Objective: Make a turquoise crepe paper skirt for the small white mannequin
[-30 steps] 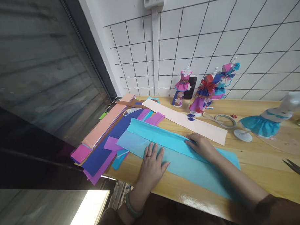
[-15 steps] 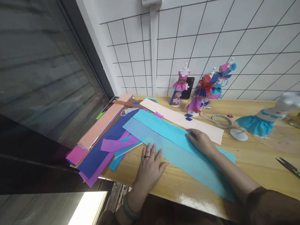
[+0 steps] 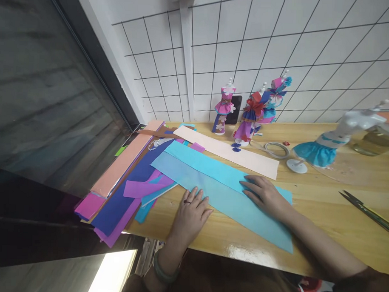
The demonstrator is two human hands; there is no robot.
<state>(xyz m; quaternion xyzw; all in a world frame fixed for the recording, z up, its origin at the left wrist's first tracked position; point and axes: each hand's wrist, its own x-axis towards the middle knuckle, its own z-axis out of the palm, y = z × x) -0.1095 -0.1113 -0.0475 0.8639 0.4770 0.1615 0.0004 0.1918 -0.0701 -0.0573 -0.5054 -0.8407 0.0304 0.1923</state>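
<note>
Before me on the wooden table lies a long sheet of light blue crepe paper, with a brighter blue folded band along its far edge. My left hand rests flat, its fingertips on the near edge of the paper and its fingers spread. On the right half of the sheet lies my right hand, palm down with the fingers stretched out across the blue band. Neither hand grips anything. Just beyond the blue paper is a pale pink paper strip.
Purple, dark blue and salmon papers are piled at left. Small mannequins in paper dresses stand by the tiled wall. To the right are a mannequin with a blue skirt, a tape roll, scissors and a glass jar.
The view has shifted a little, so the table things sit further left. My right hand has slid right along the blue paper; my left hand stays at the near edge.
</note>
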